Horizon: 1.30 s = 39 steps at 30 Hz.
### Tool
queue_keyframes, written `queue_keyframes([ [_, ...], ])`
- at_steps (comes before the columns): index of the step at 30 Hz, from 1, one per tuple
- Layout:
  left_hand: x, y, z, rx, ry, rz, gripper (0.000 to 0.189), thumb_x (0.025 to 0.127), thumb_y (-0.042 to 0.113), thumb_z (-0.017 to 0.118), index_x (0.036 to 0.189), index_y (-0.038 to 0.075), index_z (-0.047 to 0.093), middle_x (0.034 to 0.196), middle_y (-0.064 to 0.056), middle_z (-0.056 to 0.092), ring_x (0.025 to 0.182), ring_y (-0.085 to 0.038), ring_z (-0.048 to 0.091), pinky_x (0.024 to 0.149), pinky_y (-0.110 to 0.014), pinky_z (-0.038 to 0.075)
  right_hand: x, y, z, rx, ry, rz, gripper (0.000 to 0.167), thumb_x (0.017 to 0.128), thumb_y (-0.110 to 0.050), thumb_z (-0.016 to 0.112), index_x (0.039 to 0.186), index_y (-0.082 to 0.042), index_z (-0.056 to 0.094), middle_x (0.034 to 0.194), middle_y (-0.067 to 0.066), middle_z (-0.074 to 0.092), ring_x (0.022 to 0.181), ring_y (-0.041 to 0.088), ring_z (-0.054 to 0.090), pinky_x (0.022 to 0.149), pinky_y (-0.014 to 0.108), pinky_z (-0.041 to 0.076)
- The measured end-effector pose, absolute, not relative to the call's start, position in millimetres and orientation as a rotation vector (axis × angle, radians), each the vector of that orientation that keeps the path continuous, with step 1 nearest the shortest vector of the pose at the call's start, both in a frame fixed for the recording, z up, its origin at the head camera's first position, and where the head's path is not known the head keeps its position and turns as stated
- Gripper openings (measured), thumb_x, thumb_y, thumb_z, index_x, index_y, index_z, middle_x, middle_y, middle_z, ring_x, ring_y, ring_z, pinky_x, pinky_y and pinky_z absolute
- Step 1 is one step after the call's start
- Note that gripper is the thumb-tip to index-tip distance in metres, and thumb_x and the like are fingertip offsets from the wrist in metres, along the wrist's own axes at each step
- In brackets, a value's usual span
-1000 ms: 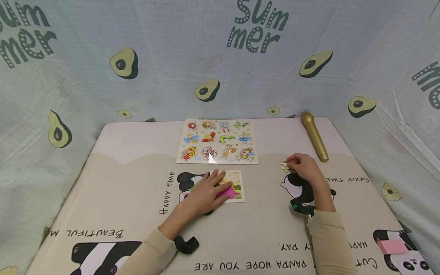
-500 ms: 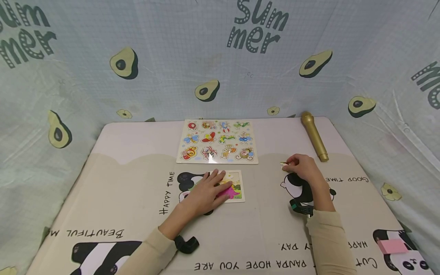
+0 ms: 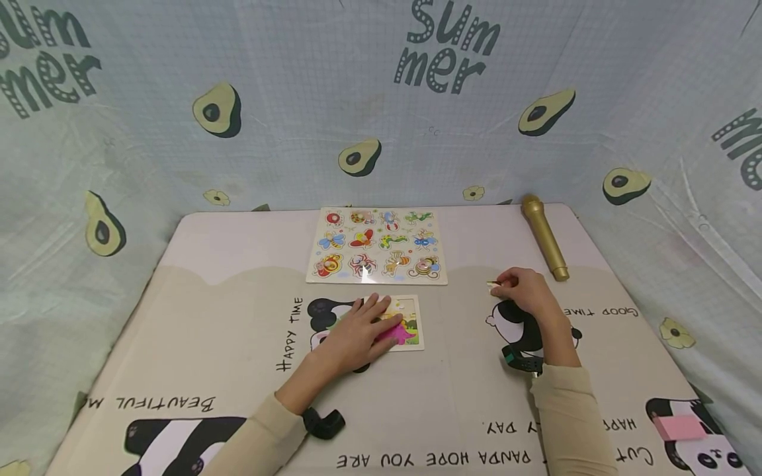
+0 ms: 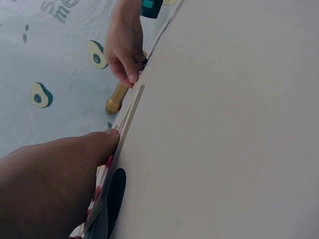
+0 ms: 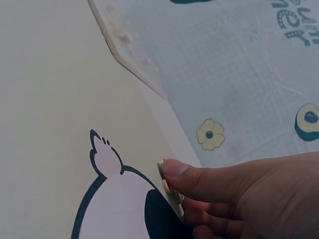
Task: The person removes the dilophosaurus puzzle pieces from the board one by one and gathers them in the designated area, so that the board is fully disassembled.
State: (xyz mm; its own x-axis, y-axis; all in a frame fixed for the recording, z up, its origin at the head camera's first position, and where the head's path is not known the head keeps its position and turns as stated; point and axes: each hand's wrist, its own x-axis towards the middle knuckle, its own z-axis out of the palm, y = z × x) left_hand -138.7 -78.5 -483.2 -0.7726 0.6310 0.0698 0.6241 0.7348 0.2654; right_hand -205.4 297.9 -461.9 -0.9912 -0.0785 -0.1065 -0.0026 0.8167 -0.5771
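My left hand (image 3: 355, 332) lies with fingers spread over a small framed jigsaw puzzle (image 3: 420, 334) at the middle of the table, covering its left part. A pink figure and green ground show past the fingers. From the side, in the left wrist view, the thumb (image 4: 102, 144) rests along the puzzle's edge. Off to the right, my right hand (image 3: 526, 291) pinches a jigsaw piece (image 3: 493, 284) between thumb and fingers. The right wrist view shows that piece (image 5: 166, 185) tilted nearly edge-on, with its knobs sticking out past the thumb.
Behind the puzzle lies a larger board (image 3: 376, 279) with several insect pictures. A golden microphone-shaped object (image 3: 544, 237) lies at the back right. A pink block (image 3: 681, 428) sits at the front right. Printed curtains (image 3: 297, 86) rise at the table's back and sides.
The jigsaw piece in my right hand has turned from showing its face to nearly edge-on. My left hand has stayed on the puzzle.
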Motion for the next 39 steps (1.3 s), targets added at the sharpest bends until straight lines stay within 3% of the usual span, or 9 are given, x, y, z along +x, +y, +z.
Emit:
queue_keyframes([
  [11, -138, -78, -482, 1.04, 2.904, 0.453, 0.051, 0.1, 0.047, 0.055, 0.144, 0.023, 0.056, 0.159, -0.012, 0.04, 0.151, -0.036, 0.03, 0.121, -0.057, 0.028, -203, 292, -451, -0.082, 2.98, -0.95, 0.039, 0.098, -0.029, 0.065, 0.117, 0.005, 0.063, 0.103, 0.02, 0.065, 0.092, 0.029, 0.059, 0.073, 0.03, 0.047],
  [32, -140, -80, -481, 1.049, 2.945, 0.561, 0.05, 0.095, 0.047, 0.064, 0.135, 0.017, 0.065, 0.147, -0.014, 0.052, 0.146, -0.036, 0.041, 0.12, -0.053, 0.031, -202, 219, -447, -0.257, 2.956, -0.98, 0.034, 0.095, -0.027, 0.07, 0.114, 0.001, 0.066, 0.092, 0.011, 0.061, 0.084, 0.022, 0.054, 0.071, 0.028, 0.046],
  [35, -141, -80, -483, 1.049, 2.958, 0.578, 0.05, 0.094, 0.048, 0.065, 0.134, 0.019, 0.066, 0.138, -0.012, 0.054, 0.132, -0.032, 0.054, 0.117, -0.049, 0.038, -201, 209, -450, -0.266, 2.946, -0.979, 0.034, 0.094, -0.027, 0.071, 0.114, 0.0, 0.066, 0.091, 0.009, 0.061, 0.084, 0.021, 0.054, 0.071, 0.028, 0.046],
  [39, -141, -80, -484, 1.051, 2.965, 0.595, 0.049, 0.093, 0.05, 0.066, 0.133, 0.02, 0.067, 0.128, -0.01, 0.053, 0.112, -0.026, 0.057, 0.113, -0.045, 0.044, -199, 196, -452, -0.285, 2.922, -0.984, 0.033, 0.094, -0.027, 0.071, 0.113, -0.001, 0.067, 0.091, 0.009, 0.061, 0.084, 0.02, 0.054, 0.073, 0.029, 0.047],
])
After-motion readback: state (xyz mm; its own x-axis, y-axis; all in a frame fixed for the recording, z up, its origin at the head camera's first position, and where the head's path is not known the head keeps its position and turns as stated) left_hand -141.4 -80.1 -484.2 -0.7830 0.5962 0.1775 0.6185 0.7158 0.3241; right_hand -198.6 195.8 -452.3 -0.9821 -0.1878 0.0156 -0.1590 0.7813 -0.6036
